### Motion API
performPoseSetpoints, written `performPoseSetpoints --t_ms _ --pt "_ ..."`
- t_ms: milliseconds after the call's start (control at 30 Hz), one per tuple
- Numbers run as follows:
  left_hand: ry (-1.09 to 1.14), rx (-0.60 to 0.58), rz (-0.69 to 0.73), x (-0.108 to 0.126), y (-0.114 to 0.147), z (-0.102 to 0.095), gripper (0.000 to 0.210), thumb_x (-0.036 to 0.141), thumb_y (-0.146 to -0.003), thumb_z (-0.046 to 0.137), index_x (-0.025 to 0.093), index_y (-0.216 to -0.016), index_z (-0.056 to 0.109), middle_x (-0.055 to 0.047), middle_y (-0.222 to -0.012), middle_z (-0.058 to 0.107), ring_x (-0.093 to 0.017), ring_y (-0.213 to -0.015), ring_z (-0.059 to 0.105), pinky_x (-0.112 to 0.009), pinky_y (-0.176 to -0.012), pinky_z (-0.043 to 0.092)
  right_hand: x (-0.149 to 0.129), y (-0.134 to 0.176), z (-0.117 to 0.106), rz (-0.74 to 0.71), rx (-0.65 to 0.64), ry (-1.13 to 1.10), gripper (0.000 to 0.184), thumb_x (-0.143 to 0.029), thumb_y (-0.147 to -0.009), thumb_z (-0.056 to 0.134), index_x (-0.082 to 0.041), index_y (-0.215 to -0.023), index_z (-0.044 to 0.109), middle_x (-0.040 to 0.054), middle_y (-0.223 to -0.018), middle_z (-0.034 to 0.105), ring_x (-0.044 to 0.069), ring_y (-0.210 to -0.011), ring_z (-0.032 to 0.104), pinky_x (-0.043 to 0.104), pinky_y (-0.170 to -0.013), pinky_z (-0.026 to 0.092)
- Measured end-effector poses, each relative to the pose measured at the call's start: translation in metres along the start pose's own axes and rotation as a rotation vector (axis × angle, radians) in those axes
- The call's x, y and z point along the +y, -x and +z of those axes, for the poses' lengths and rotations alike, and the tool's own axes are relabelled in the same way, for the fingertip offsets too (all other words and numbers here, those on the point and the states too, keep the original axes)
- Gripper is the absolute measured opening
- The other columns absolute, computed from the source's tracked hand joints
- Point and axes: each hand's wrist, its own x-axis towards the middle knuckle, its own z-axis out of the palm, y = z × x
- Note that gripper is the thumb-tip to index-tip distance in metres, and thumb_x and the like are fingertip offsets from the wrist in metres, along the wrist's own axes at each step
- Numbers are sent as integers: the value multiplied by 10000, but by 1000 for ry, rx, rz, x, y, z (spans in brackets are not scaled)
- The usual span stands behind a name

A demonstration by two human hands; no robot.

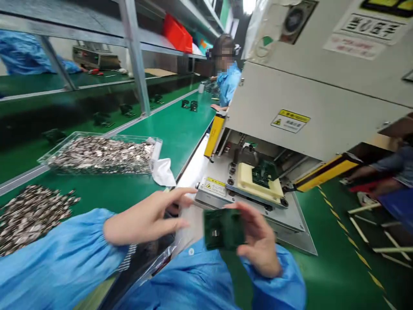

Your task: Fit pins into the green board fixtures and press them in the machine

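My right hand (pixel 260 241) grips a dark green plastic part (pixel 224 229) by its right side, in front of my body. The part is somewhat blurred, and a small metal piece shows on its face. Just left of it, my left hand (pixel 150 217) is held with fingers and thumb apart, touching nothing that I can see. Beyond my hands, a similar dark green part (pixel 265 173) sits on a cream-coloured fixture block (pixel 274 192) on the bed of the press machine (pixel 280 99).
On the green bench (pixel 171 125) stand a clear tray (pixel 158 148) of small metal pieces, a loose metal pile (pixel 34 215) and a white cloth (pixel 163 172). Yellow guards (pixel 214 135) flank the machine opening. A co-worker (pixel 228 82) is farther along the bench.
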Motion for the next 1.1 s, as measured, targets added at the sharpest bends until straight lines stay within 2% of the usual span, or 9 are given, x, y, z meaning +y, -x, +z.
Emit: performPoseSetpoints --t_ms 167,267,400,533,700,800,967,1033,1100 --pt "-170 140 278 8 -130 49 568 348 -758 725 173 -1274 566 -168 -1324 586 -319 -1232 555 -449 -1034 465 -10 27 -93 -176 824 180 581 -415 -733 808 -234 -1248 609 116 -1272 607 285 -1141 607 484 -966 516" --pt "-173 167 259 15 -191 82 795 375 -665 797 110 -1347 485 -234 -1407 489 -392 -1345 423 -535 -1107 360 -11 22 -123 -186 942 257 620 -372 -707 816 -216 -1262 590 109 -1291 596 287 -1188 574 559 -1064 405" --pt "-41 91 92 24 -229 99 847 372 -650 812 75 -1364 465 -227 -1188 636 -387 -1141 596 -524 -968 484 -10 -6 -143 -188 925 351 667 -352 -666 839 -191 -1262 585 105 -1243 620 281 -1194 567 541 -1101 357" --pt "134 202 137 19 -201 77 796 327 -642 819 104 -1340 509 -187 -1141 651 -306 -1043 643 -435 -885 560 -9 -49 -150 -171 716 461 657 -397 -679 824 -177 -1252 588 116 -1190 645 270 -1149 591 481 -1048 429" --pt "99 150 142 -11 -93 20 520 244 -643 809 190 -1140 666 -88 -1043 690 -235 -935 686 -368 -846 602 -11 -90 -148 -31 307 763 584 -450 -715 773 -209 -1225 621 86 -1088 676 257 -1000 635 429 -891 531" --pt "47 103 4 -40 -38 2 499 244 -652 809 235 -1133 678 -76 -1072 687 -240 -961 695 -371 -870 600 -12 -100 -144 55 161 796 550 -502 -738 742 -208 -1192 639 80 -1051 685 265 -984 650 437 -899 531" --pt "142 108 -216 -85 -19 16 553 335 -631 823 230 -1149 661 -138 -1449 446 -335 -1285 525 -472 -1033 488 -4 -76 -144 18 225 855 691 -590 -788 657 -232 -1362 518 106 -1374 543 318 -1265 501 499 -1050 414" --pt "118 67 -271 -93 -29 25 643 376 -591 840 223 -1184 644 -149 -1533 334 -362 -1386 396 -490 -1106 400 3 -43 -152 11 383 1015 719 -608 -835 564 -213 -1424 447 118 -1464 448 340 -1338 418 540 -1083 359" --pt "58 -3 -262 -96 -42 29 714 397 -553 855 213 -1209 638 -155 -1532 343 -366 -1411 351 -475 -1153 324 13 -1 -167 182 696 1153 700 -645 -853 475 -177 -1372 511 182 -1359 542 385 -1254 506 568 -1009 426"
